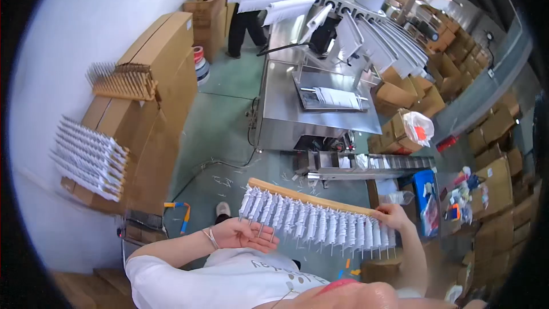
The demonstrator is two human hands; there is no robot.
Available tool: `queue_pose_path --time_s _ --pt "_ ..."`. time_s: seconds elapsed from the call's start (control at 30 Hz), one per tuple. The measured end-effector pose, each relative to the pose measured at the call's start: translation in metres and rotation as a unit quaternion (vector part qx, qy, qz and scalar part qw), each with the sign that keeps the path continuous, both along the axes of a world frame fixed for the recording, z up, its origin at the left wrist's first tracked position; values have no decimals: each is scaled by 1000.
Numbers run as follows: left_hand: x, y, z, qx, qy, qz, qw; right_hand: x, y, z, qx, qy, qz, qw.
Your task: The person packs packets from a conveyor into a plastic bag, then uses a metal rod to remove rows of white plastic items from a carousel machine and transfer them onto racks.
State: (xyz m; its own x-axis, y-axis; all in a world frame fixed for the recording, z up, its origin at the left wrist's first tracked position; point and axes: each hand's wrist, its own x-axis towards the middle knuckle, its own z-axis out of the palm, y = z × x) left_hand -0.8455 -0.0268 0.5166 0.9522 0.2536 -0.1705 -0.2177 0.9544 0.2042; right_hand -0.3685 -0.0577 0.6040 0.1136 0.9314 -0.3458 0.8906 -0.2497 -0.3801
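Observation:
My right hand [392,217] is closed around the right end of a wooden bar with a row of metal pins [311,217]. White wrapped or crumpled material covers the pins, and their bare tips point down toward me. Beneath the left end, my left hand [251,236] is palm up with its fingers stretched out, close to the pin tips; whether it touches them I cannot tell. A similar white-covered pin rack [91,157] lies on the cardboard boxes at left. Beyond it is a pin rack with bare pins [123,82].
Ahead stands a steel machine [317,126] with white rolls [289,8] fanned around its top. A narrow metal conveyor [366,163] runs beside it. Tall cardboard boxes [166,74] line the left wall. A black cable [223,165] and white scraps lie on the green floor.

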Motion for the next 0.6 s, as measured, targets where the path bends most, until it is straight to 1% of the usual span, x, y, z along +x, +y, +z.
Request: queue_pose_path --time_s 0.03,0.07,0.13,0.17,0.2,0.23,0.27,0.33,0.4,0.43,0.47,0.5,0.53,0.57,0.6 --pt "10 -2 5 3 -10 11 1000 3 11 13 -34 8 -30 999" --pt "18 -2 9 2 -12 23 1000 17 19 10 7 10 -5 1000" --pt "31 4 17 14 -36 54 998 14 35 34 113 3 26 993" --pt "37 10 20 23 -49 66 996 24 42 32 241 12 54 969" --pt "42 17 24 26 -50 77 995 25 48 43 341 -52 97 934" --pt "46 26 28 44 -52 87 994 23 54 53 425 -60 80 900" --pt "51 36 31 60 -54 95 992 21 58 62 504 -66 60 859" --pt "59 61 33 79 -73 113 988 31 64 73 596 -133 51 790" --pt "64 84 33 98 -92 132 982 58 67 63 575 -124 -54 807" --pt "67 98 36 116 -90 138 979 64 73 63 582 -163 -77 793" --pt "69 114 39 135 -88 143 976 71 85 63 587 -163 -70 790" --pt "71 128 42 135 -91 144 976 79 95 58 542 -84 -130 826" --pt "72 141 45 159 -95 146 972 83 102 54 483 -6 -194 854" --pt "72 150 46 177 -97 142 969 86 115 49 420 117 -245 866" --pt "72 160 49 164 -93 126 974 70 125 60 348 182 -290 873"
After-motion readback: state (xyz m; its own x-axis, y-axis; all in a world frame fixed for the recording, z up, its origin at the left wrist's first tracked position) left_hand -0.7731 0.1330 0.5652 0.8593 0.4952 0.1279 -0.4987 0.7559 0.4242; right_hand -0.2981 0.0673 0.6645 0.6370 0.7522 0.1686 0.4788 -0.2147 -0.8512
